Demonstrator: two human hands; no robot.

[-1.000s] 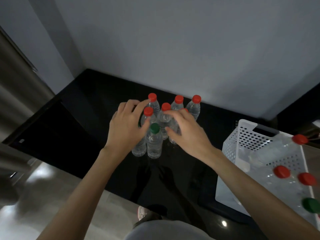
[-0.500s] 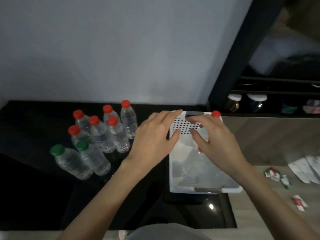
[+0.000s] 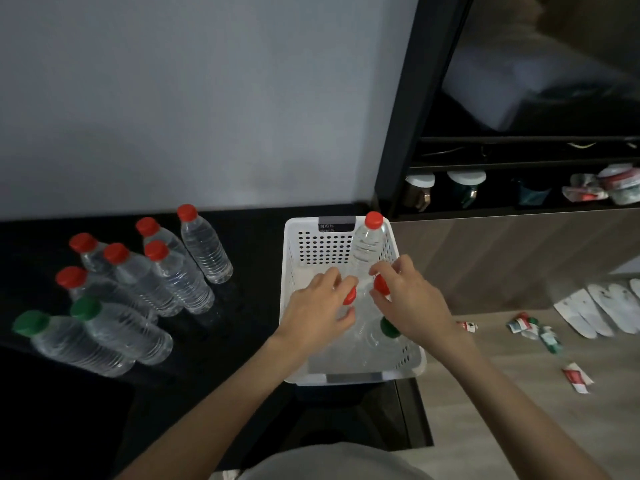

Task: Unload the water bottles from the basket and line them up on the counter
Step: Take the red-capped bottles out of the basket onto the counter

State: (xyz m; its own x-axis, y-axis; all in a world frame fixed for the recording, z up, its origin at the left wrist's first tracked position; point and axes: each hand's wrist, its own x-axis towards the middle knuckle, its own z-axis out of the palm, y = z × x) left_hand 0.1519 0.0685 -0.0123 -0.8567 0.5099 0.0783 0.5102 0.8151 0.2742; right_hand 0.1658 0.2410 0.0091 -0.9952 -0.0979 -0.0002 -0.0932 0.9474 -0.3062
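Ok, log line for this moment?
left hand: at red cap in basket, grip unclear; right hand: at second red cap, grip unclear; counter: eight bottles

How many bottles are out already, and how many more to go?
Done: eight bottles stand on the counter, bunched rather than lined up. In hand: the left hand and right hand reach for caps in the basket; grip unclear. Left: four caps show there, so four to go.

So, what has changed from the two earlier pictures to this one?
Both hands left the counter bottles, moved right and came down into the basket: left hand at a red cap, right hand over another red cap and a green cap; grip unclear. The eight counter bottles and the bottle leaning in the far corner stayed put.
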